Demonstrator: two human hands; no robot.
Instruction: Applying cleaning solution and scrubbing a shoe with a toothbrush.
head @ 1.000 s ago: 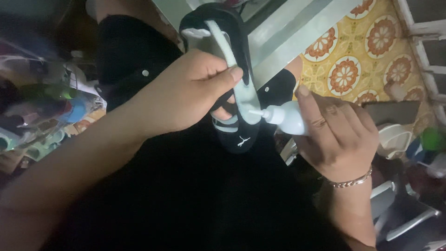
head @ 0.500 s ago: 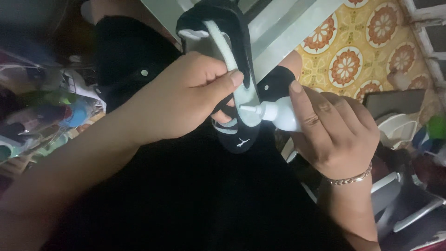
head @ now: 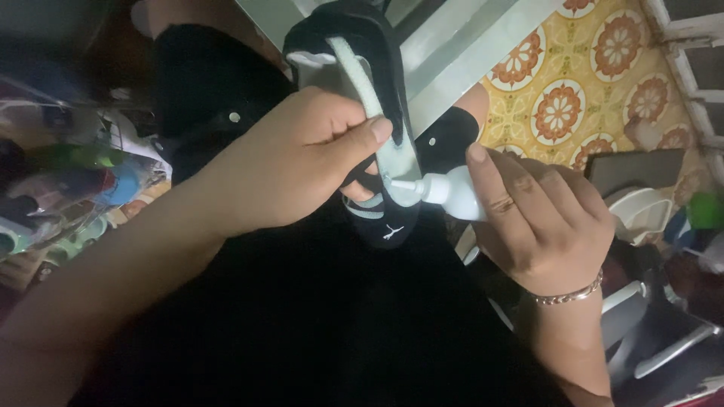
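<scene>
The left hand [head: 290, 162] is closed around a dark sandal [head: 377, 113], thumb pressed on its pale strap [head: 388, 143], so the shoe stands heel-up over the lap with the strap's lower end turned toward the other hand. That grip seems meant to steady the strap and keep its joint with the sole exposed. The right hand [head: 543, 226] is clamped on a small white bottle [head: 452, 192], fingers wrapped round its body, forefinger laid along the top. The bottle lies nearly level, its nozzle touching the strap just below the left thumb, which suits squeezing something into that seam. A thin bracelet [head: 569, 294] circles the right wrist. Beyond the right grip lies a floor of yellow patterned tiles [head: 558, 90]; to the left of the left grip sits a blurred heap of coloured packets [head: 68, 188].
</scene>
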